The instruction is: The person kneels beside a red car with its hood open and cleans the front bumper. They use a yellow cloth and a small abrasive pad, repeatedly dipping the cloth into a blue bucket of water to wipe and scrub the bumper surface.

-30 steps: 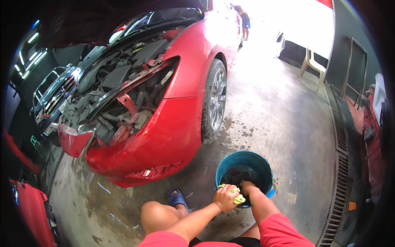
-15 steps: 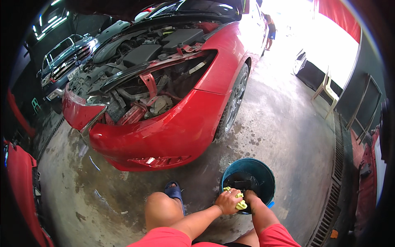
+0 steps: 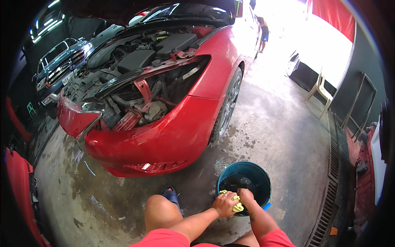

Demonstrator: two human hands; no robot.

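Note:
My left hand (image 3: pixel 225 204) is closed around a crumpled yellow-green cloth (image 3: pixel 238 207) at the near left rim of a dark blue-green bucket (image 3: pixel 265 181). Beside it, over the bucket's mouth, my right hand (image 3: pixel 245 196) is curled with its fingers turned down and inward. What those fingers hold, if anything, is hidden. Dark water (image 3: pixel 242 182) shows inside the bucket. A blue piece (image 3: pixel 267 206) sticks out at its lower right side. Ahead to the left stands a red car with its front bumper (image 3: pixel 152 152) nearest me and its hood raised.
The engine bay (image 3: pixel 144 61) is exposed, and the headlight opening (image 3: pixel 164 88) holds no lamp. A dark vehicle (image 3: pixel 61 70) stands far left. At right are a plastic chair (image 3: pixel 321 90), a floor drain grate (image 3: pixel 329 197) and red panels (image 3: pixel 364 177). Another person (image 3: pixel 262 35) stands beside the car.
My right hand has risen out of the bucket, closer to my left hand. The dark block seen in the water earlier no longer shows. The view has shifted slightly.

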